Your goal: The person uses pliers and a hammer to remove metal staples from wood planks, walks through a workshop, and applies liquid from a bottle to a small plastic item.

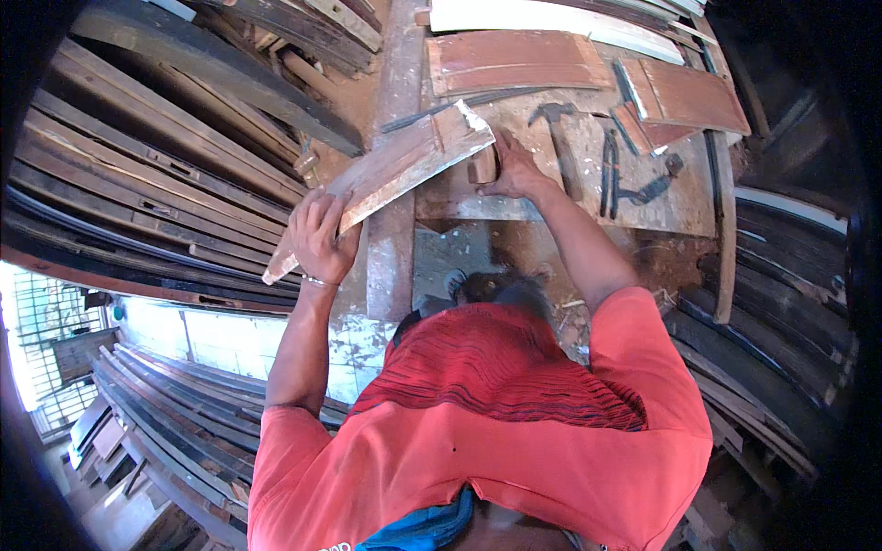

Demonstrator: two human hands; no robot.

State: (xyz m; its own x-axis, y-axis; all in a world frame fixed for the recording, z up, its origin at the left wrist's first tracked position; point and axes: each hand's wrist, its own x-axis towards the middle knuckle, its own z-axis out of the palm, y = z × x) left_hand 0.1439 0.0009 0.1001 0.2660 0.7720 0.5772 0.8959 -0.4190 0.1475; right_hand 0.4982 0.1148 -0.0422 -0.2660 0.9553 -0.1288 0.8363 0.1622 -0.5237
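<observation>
At the workbench's left edge, the left hand grasps a long, paint-worn plank, fingers curled over its near end; plank slants across that edge, far end above the benchtop. Near the bench's front edge, the right hand is closed around a small wooden block; firmness cannot be told. Mid-bench: hammer. Bench's right part: black pincers, dark metal tool. Toward bench's back: reddish-brown wooden panel. Left of bench: stacked timbers.
</observation>
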